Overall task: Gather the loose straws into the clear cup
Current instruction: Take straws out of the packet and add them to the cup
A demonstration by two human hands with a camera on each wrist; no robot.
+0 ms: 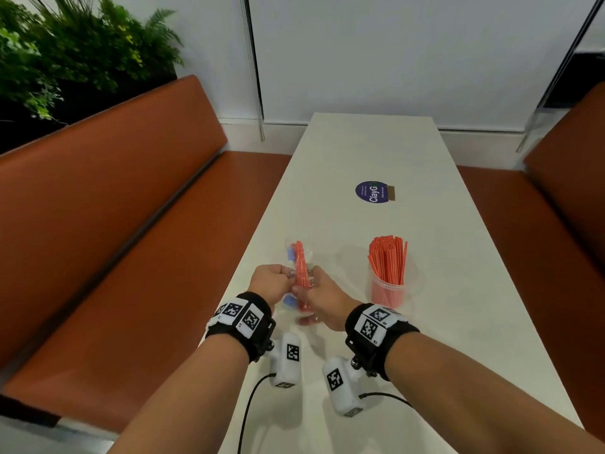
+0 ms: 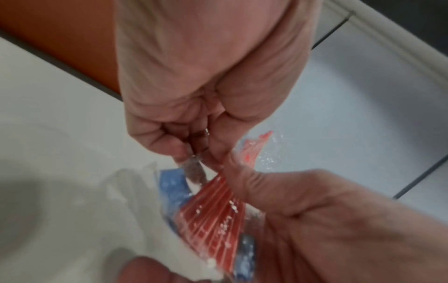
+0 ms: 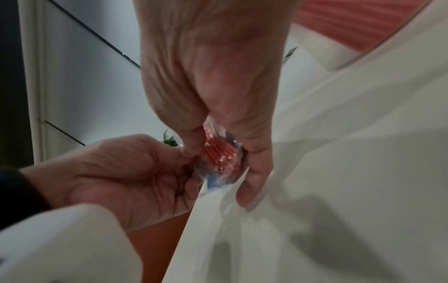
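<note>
My left hand [image 1: 266, 279] and my right hand [image 1: 322, 301] both grip a clear plastic packet of red-and-white striped straws [image 1: 301, 276], held above the near left part of the long white counter [image 1: 370, 152]. The packet's long axis runs away from me, near end by my wrists and far end pointing toward the wall; it carries blue printed patches near each end. In the left wrist view my left fingers [image 2: 157, 134] are curled and pinch the plastic film at the packet's edge, while the right thumb presses across the straws. In the right wrist view my right thumb and fingers [image 3: 254, 172] close round the packet from both sides. Whether the packet is torn open I cannot tell: the film is glossy and both wrist views are blurred. The packet's middle is hidden behind my fingers in the head view. To the right, well apart, the clear plastic cup [image 1: 389, 291] stands upright on the counter, holding a bundle of matching striped straws [image 1: 388, 257] that fan upward. Farther along lies a round purple sticker [image 1: 371, 191].
</note>
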